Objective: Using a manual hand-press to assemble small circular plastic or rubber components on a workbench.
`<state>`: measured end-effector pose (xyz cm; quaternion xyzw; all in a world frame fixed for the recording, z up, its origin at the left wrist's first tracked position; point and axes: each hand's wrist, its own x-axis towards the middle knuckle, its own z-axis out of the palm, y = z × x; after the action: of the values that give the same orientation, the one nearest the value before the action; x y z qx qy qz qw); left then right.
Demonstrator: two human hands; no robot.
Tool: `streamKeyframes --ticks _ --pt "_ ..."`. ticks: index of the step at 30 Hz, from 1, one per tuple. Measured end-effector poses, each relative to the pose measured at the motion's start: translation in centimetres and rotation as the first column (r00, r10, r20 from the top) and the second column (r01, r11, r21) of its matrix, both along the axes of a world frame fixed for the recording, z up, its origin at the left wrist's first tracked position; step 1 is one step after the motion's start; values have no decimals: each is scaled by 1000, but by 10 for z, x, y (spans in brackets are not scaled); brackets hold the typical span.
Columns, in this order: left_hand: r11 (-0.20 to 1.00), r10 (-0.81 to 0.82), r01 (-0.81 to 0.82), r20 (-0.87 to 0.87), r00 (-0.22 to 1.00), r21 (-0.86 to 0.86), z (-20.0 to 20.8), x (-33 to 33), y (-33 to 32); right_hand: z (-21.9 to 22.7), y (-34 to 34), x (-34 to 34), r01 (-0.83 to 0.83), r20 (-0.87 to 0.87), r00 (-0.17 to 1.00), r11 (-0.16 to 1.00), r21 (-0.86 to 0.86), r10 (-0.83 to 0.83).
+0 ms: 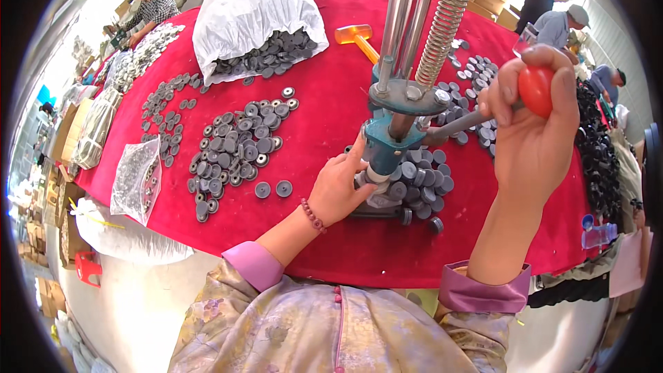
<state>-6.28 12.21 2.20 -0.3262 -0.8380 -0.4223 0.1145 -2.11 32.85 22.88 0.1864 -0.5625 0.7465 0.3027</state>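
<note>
A teal hand press [387, 139] with chrome posts and a coil spring [442, 27] stands on the red-covered table in front of me. My right hand [535, 131] is closed around the red ball knob [536, 93] of its lever [466, 124], raised to the right. My left hand [335, 190] is at the lower left of the press head, fingers curled in under the ram. Whatever those fingers pinch is hidden. Grey round caps [429, 179] lie heaped around the press base, and a looser pile of grey discs [231, 145] spreads to the left.
A white sack [252, 0] spills grey discs at the far side, beside an orange-handled mallet [356, 34]. A clear plastic bag [135, 179] lies at the left edge. A small plastic bottle [599, 235] is at the right edge. Several people work at the back.
</note>
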Motion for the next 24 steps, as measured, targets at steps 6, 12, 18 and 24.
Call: streamKeyframes --ticks 6,12,18,24 --pt "999 2 -3 18 1000 38 -5 -3 11 -20 9 22 -15 -165 986 997 74 27" --pt "989 -24 8 101 995 148 -7 1 -4 -61 -17 59 32 -293 956 979 204 30" --pt "996 50 -37 -163 985 85 10 21 -23 -120 -35 102 383 -343 880 918 104 -328" --pt "755 590 -643 -294 752 -130 16 58 -161 -114 -40 100 311 -391 893 934 176 -224"
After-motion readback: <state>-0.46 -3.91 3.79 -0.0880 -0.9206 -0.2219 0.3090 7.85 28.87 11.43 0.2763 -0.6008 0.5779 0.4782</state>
